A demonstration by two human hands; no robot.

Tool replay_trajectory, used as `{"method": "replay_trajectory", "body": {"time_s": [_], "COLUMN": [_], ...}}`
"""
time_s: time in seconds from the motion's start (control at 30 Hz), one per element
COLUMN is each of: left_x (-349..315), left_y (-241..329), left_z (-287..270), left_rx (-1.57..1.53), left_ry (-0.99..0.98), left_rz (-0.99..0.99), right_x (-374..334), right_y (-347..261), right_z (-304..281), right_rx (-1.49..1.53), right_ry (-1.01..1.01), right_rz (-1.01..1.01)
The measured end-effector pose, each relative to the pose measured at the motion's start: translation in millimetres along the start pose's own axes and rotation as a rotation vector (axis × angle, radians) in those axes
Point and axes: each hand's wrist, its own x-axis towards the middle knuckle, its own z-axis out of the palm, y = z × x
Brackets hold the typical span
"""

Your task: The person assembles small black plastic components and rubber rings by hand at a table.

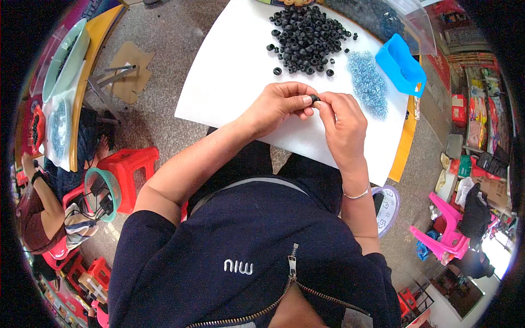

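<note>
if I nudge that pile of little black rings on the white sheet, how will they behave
The black rings look small and round, so they probably weigh little and scatter easily; a few strays already lie apart from the heap. On the smooth white sheet they would likely slide or roll on edge. The one pinched between left hand and right hand suggests fingertip handling.

**Both hands meet at the fingertips**

Forearms bare, entering from the lower edge and converging ahead of the torso. Left hand (279,104) curled, knuckles up, thumb and forefinger pinched. Right hand (343,123) turned back-upward, fingers bent toward the left, fingertips (322,100) touching the left thumb tip. Right wrist slightly flexed, left wrist straight.
</note>
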Motion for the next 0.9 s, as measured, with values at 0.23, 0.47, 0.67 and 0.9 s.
{"method": "replay_trajectory", "body": {"time_s": [0.23, 0.47, 0.67, 0.9], "left_x": [-4, -6, -1, -2], "left_y": [5, 6, 10, 15], "left_z": [7, 9, 8, 1], "left_rx": [0.185, 0.261, 0.057, 0.137], "left_ry": [-0.008, 0.003, -0.040, -0.126], "left_rz": [0.019, 0.013, -0.100, -0.168], "right_x": [1, 1, -5, -9], "right_y": [3, 6, 13, 11], "right_z": [-12, -9, 0, 3], "right_rx": [-0.101, -0.225, -0.093, -0.018], "right_ry": [-0.128, -0.154, -0.075, -0.088], "right_rz": [-0.097, -0.192, -0.161, -0.116]}}
